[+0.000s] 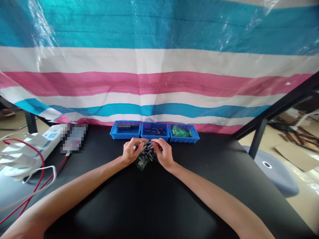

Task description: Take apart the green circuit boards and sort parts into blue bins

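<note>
A pile of small dark metal pieces (149, 150) lies on the black table between my hands. Beneath and in front of it is a clear plastic bag (142, 161) with some pieces showing through. My left hand (132, 151) is at the pile's left side, thumb and fingers closed together. On the right side, my right hand (163, 152) has its fingers curled in a pinch over the pile's edge. The fingertips of both hands nearly meet above the pieces. Whatever is between the fingertips is too small to name.
Behind my hands stand three blue bins: a left bin (124, 136) with short cylinders in rows, a middle bin (154, 136) with thin dark pins, and a right bin (184, 139) with green bags. A power strip (32, 151), cables and a blurred device (74, 137) lie left.
</note>
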`<state>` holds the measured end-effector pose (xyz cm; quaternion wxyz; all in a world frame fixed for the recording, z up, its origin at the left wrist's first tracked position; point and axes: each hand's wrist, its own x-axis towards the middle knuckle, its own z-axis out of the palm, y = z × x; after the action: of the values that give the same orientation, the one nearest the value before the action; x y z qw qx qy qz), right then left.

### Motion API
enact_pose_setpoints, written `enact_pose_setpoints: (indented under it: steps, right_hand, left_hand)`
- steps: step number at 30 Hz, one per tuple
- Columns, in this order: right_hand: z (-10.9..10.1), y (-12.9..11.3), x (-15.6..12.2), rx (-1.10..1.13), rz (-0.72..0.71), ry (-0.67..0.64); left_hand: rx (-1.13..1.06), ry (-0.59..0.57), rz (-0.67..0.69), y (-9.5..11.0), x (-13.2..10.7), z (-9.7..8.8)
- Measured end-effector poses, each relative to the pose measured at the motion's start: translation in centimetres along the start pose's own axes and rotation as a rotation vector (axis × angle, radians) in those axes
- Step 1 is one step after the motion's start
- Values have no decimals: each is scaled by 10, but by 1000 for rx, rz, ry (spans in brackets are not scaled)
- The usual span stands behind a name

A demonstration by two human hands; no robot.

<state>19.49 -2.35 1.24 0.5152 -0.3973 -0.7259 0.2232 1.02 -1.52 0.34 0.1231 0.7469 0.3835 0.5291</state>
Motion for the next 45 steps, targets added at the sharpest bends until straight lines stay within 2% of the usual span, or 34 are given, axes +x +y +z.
enact_pose_setpoints:
  steps: [8,11,16,23,32,38,45]
  right_hand:
    - [1,0,-1,15,-2,2]
    - [1,0,-1,23,-1,-5]
    - [1,0,-1,21,6,-6]
    - [1,1,-1,44,-59,-59]
    - [3,0,-2,9,-69,-32]
    - [4,1,-3,18,-107,-94]
    - [0,-3,-3,10,-54,18]
  left_hand:
    - [35,23,-7,-3,0,1]
    - [96,34,62,-2,3,-1]
    - [78,-37,161,0,7,-2]
    - [134,2,115,-4,5,1]
    - [138,15,118,-2,7,1]
    - [127,16,123,-4,5,1]
    - [123,-37,85,0,8,0]
